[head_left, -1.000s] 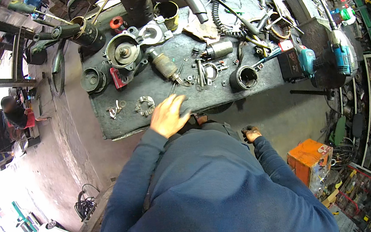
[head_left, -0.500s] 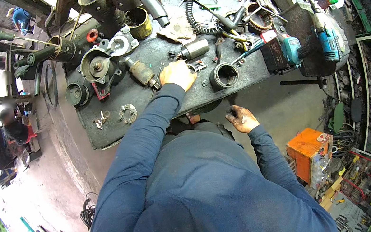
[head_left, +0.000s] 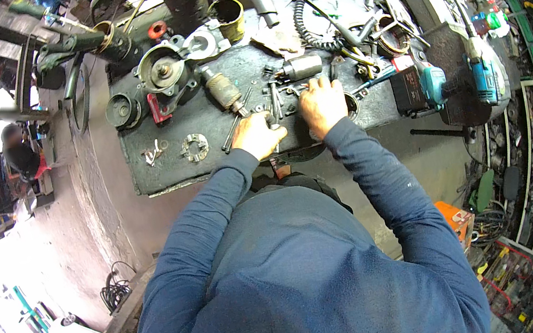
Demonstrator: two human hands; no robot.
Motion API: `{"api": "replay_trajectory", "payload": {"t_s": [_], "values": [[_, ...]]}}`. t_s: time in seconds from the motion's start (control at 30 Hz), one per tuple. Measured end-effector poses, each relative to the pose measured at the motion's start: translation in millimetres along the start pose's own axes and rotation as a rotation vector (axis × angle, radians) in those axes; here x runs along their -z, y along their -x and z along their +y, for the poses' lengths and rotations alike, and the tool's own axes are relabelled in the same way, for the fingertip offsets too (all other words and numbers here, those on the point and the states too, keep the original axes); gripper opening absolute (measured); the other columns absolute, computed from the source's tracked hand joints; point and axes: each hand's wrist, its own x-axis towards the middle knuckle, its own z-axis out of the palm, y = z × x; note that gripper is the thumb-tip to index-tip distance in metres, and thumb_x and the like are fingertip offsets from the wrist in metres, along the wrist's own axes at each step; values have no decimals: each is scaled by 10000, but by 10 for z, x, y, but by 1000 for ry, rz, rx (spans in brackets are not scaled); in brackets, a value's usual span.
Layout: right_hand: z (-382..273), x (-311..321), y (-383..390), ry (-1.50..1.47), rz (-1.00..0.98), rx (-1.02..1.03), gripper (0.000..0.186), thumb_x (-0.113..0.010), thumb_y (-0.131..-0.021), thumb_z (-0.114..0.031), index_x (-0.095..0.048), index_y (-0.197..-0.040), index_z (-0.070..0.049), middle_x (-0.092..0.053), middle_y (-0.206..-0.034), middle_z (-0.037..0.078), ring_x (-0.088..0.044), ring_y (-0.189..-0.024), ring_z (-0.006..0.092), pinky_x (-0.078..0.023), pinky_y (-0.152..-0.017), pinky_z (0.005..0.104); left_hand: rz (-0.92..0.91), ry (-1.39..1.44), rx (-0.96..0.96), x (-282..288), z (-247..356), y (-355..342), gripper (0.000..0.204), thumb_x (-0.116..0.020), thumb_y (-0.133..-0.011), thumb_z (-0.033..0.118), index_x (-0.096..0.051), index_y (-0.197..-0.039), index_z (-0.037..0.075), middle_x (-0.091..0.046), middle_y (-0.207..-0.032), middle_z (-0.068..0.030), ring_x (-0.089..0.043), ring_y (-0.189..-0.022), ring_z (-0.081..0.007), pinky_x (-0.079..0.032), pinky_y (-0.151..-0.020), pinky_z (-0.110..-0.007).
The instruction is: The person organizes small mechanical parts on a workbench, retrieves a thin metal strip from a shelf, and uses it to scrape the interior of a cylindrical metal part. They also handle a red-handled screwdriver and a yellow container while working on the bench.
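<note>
My left hand (head_left: 258, 136) is at the bench's near edge, beside the shaft end of a copper-wound armature (head_left: 223, 89). Its fingers are bent together around something dark that I cannot make out. Over the near edge of a dark ring-shaped housing (head_left: 352, 107) is my right hand (head_left: 324, 107), fingers curled down toward small metal parts; what they pinch, if anything, is hidden. Between the hands lie long bolts (head_left: 275, 100). A metal cylinder like a starter solenoid (head_left: 303, 67) rests just beyond the right hand.
On the dark bench (head_left: 164, 171) are an open round motor housing (head_left: 163, 72), a toothed disc (head_left: 195, 147), a rag (head_left: 278, 39) and a coiled cord (head_left: 304, 26). A teal cordless power tool (head_left: 432, 82) stands at right. An orange box (head_left: 455, 217) sits below the bench.
My right hand has risen from below the bench edge onto the parts beside the ring housing. My left hand has drawn back from the small parts toward the near edge. The view has shifted.
</note>
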Motion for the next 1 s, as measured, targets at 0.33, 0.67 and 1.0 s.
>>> {"api": "replay_trajectory", "payload": {"t_s": [0.33, 0.67, 1.0], "values": [[122, -66, -290, -33, -179, 13, 218, -573, -950, -189, -763, -1019, -107, -721, -1079, 126, -671, -1092, 317, -492, -913, 500, 9, 138, 45, -77, -212, 90, 529, -766, -770, 388, -722, -1128, 1, -745, -1030, -236, -713, -1012, -390, -549, -912, -465], [397, 22, 21, -150, 120, 193, 163, -629, -855, -127, -669, -1011, -98, -693, -951, 101, -671, -943, 297, -503, -813, 435, 16, 8, -9, 8, 36, -138, 473, -765, -803, 331, -714, -1103, -32, -739, -958, -269, -726, -968, -402, -558, -887, -463], [527, 45, 373, -718, 249, -203, 177, -707, -918, -119, -713, -1039, 8, -733, -945, 194, -696, -887, 414, -543, -808, 418, 17, -288, -103, -37, 330, -336, 516, -751, -845, 372, -638, -1232, 51, -719, -1118, -206, -689, -1068, -390, -536, -942, -495]]}}
